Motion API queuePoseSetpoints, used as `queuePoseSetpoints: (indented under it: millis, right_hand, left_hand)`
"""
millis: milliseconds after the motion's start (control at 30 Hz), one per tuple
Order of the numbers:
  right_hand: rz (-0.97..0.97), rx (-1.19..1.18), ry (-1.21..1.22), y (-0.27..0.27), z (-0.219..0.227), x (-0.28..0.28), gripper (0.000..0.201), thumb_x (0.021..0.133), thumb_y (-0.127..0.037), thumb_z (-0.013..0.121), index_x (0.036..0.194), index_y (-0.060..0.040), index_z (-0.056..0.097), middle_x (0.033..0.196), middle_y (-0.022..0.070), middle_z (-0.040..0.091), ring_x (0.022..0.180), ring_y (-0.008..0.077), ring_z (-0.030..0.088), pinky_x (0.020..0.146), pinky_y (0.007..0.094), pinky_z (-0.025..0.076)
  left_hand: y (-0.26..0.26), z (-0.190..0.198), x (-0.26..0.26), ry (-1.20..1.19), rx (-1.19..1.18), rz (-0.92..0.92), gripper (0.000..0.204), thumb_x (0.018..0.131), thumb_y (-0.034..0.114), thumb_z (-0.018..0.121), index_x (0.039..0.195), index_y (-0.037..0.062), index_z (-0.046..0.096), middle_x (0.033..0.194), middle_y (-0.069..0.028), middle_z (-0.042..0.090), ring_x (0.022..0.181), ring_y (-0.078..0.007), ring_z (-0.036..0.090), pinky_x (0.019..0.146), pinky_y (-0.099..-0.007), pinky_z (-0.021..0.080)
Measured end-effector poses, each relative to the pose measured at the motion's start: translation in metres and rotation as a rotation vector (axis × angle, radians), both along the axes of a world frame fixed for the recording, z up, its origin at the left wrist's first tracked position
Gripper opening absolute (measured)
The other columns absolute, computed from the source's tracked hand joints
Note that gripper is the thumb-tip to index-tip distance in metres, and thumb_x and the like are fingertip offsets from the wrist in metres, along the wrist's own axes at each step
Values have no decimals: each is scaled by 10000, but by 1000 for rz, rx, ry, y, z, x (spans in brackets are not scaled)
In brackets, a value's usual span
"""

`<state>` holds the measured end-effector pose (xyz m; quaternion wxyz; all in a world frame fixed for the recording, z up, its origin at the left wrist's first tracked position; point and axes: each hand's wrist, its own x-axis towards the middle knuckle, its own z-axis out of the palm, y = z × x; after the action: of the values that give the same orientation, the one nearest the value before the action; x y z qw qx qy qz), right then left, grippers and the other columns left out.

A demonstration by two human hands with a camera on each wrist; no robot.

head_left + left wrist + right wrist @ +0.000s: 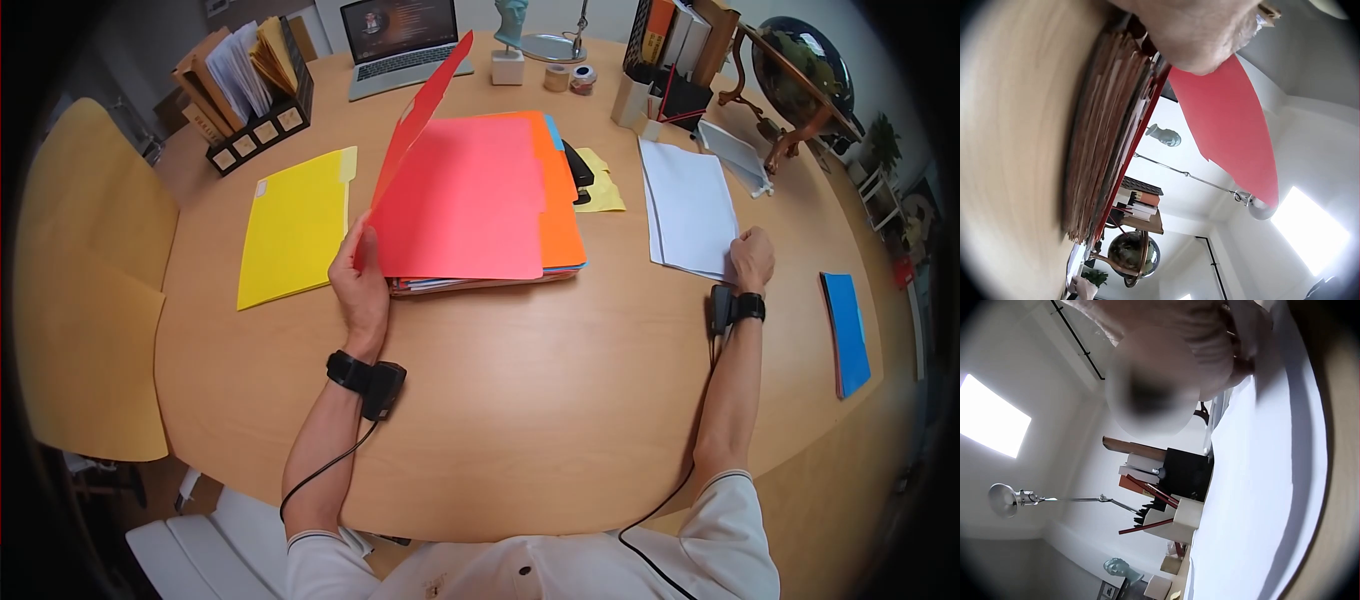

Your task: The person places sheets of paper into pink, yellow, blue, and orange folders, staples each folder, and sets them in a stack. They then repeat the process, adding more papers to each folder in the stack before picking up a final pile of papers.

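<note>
In the head view, your left hand grips the red folder at its near left corner, thumb and fingers closed about the edge; the folder's cover stands raised above your fingertips, while the rest spreads to their right over the orange folder and the pile beneath. The yellow folder lies to the left of that hand. Your right hand has its fingers curled at the near right corner of the white papers, with the blue folder off to its right. From your left wrist, you see the hand against the red folder's edge, above the stacked folders; its fingertips are mostly hidden, so their exact hold can't be told. From your right wrist, your bent fingers pinch the papers' edge, the sheets stretching away from them.
</note>
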<state>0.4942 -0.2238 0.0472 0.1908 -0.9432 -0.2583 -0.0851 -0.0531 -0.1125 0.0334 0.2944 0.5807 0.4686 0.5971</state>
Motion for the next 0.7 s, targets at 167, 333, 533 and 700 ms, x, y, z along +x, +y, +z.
queuePoseSetpoints:
  millis: [167, 333, 533, 700]
  right_hand:
    - [65, 7, -55, 8, -6, -3, 203, 838, -140, 575, 984, -73, 701, 1071, 202, 722, 1026, 421, 682, 886, 500, 535]
    - [55, 35, -43, 4, 0, -11, 194, 841, -137, 572, 970, -64, 697, 1072, 205, 719, 1032, 426, 674, 882, 506, 533]
    - [196, -19, -343, 20, 14, -12, 234, 822, -104, 586, 999, 7, 692, 1109, 220, 708, 1055, 424, 665, 922, 498, 525]
    - [753, 79, -353, 105, 6, -30, 385, 823, -106, 588, 1179, 6, 684, 1219, 203, 675, 1207, 406, 593, 1023, 469, 491]
  left_hand:
    - [-4, 7, 2, -46, -3, -14, 363, 1075, 232, 564, 1312, -31, 642, 1176, -88, 718, 1058, -138, 629, 963, -290, 487]
    - [0, 2, 1, -50, -12, -15, 335, 1057, 176, 589, 1320, -24, 642, 1178, -97, 716, 1063, -145, 634, 966, -290, 488]
    - [0, 4, 2, -44, -16, -30, 320, 1013, 35, 606, 1325, -24, 640, 1196, -103, 710, 1075, -153, 641, 974, -282, 488]
    - [-2, 6, 4, -11, -7, -46, 308, 1026, 53, 591, 1319, -27, 645, 1209, -84, 695, 1068, -134, 628, 968, -272, 487]
